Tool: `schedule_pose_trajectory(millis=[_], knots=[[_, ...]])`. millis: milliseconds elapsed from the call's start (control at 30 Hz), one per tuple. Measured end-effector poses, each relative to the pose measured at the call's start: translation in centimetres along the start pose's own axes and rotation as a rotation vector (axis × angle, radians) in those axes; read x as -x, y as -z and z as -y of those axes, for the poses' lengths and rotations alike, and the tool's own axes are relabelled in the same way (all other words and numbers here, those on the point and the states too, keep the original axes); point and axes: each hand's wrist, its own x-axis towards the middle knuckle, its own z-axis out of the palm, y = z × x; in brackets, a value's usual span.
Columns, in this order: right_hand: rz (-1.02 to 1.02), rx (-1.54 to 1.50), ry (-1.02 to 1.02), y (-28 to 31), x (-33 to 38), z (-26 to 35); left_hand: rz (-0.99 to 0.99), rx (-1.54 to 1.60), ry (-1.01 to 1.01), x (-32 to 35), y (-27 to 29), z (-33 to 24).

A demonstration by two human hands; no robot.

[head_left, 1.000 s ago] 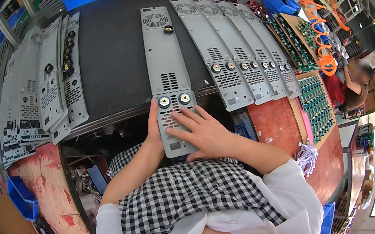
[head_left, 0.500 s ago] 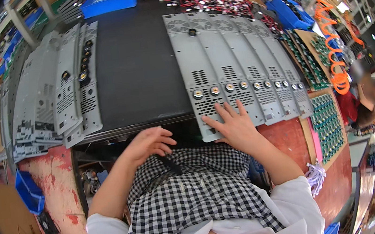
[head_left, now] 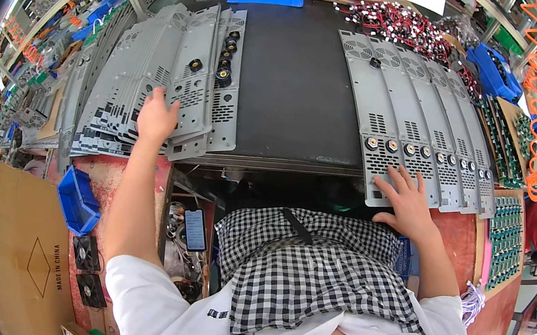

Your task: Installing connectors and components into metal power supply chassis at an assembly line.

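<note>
Black workbench mat (head_left: 297, 75) under 2 grey metal-panel stacks (head_left: 411, 115).

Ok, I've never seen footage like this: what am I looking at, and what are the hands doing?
This is a fisheye camera worn on a person's head, looking down, so straight edges bend. No machine: two bare hands. The left hand reaches onto a fanned stack of grey perforated metal panels. The right hand rests flat on the near end of a row of similar panels with round knobs. Both lie on a black work mat. Neither hand closes a grip on anything.
</note>
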Motion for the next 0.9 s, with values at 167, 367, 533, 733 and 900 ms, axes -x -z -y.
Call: schedule_pose_trajectory(millis=[167,367,533,733,900], knots=[[-0.045,0.028,-0.001,-0.1,0.4,0.6,0.324,-0.415,0.07,-3.3,-0.3,-2.8],[-0.086,-0.028,-0.016,0.8,0.8,0.8,0.277,-0.48,0.064,-4.7,-2.1,-2.4],[-0.137,-0.023,-0.042,1.0,-0.1,-1.2,0.344,-0.448,0.065,-5.5,-3.5,-1.0],[-0.224,-0.146,-0.066,0.4,-5.8,-4.9,0.058,-0.126,0.205,-5.6,-5.6,1.2],[-0.236,-0.256,-0.236,-1.2,-14.5,-9.7,0.408,0.688,0.324,-6.1,-2.0,0.0]])
